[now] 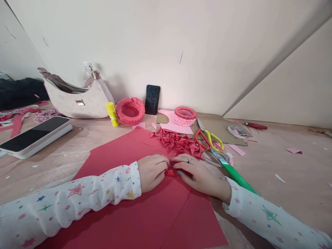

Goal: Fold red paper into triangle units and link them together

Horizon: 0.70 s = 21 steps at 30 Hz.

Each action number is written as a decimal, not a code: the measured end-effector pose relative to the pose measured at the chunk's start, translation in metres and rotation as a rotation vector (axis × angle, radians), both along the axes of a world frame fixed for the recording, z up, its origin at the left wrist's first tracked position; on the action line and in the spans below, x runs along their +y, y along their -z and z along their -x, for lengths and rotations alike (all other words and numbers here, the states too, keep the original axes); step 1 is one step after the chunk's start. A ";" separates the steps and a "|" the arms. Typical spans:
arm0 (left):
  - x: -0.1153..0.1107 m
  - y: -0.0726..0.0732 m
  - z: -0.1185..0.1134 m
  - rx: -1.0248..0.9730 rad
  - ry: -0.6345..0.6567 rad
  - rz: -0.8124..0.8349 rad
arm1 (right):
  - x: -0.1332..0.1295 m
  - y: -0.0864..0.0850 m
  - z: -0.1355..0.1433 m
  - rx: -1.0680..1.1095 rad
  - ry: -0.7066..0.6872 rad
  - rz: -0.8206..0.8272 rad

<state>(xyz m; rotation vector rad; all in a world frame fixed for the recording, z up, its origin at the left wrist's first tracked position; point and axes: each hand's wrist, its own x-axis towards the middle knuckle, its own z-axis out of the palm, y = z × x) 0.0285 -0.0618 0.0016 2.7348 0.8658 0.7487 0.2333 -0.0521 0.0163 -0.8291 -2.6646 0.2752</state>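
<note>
Large red paper sheets [124,214] lie on the table under both hands. Between my fingertips is a small folded red paper piece [170,172], partly hidden by the fingers. My left hand [153,172] has its fingers curled and closed on the piece's left side. From the right, my right hand [194,172], with a ring, closes its fingers on the same piece. Just beyond the hands lies a pile of folded red paper pieces [178,141]. Farther back stand a red paper ring [130,111] and a pink ring with a red top layer [184,116].
Orange and yellow scissors [201,133], green-handled scissors [237,176] and tape rolls [215,157] lie right of the pile. At the left are a handbag [77,103], a glue stick [112,114] and a white-cased phone [36,136]. A black phone [152,99] leans against the wall.
</note>
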 end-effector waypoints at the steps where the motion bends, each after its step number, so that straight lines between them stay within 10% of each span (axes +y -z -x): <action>1: 0.000 0.000 0.000 -0.026 -0.012 0.012 | 0.000 0.000 0.000 -0.010 -0.002 0.001; 10: 0.001 0.000 0.002 -0.043 -0.184 0.186 | -0.007 -0.005 -0.004 -0.189 -0.093 -0.156; 21: -0.007 -0.012 0.008 -0.079 0.151 0.034 | -0.009 -0.002 -0.001 -0.106 -0.131 -0.140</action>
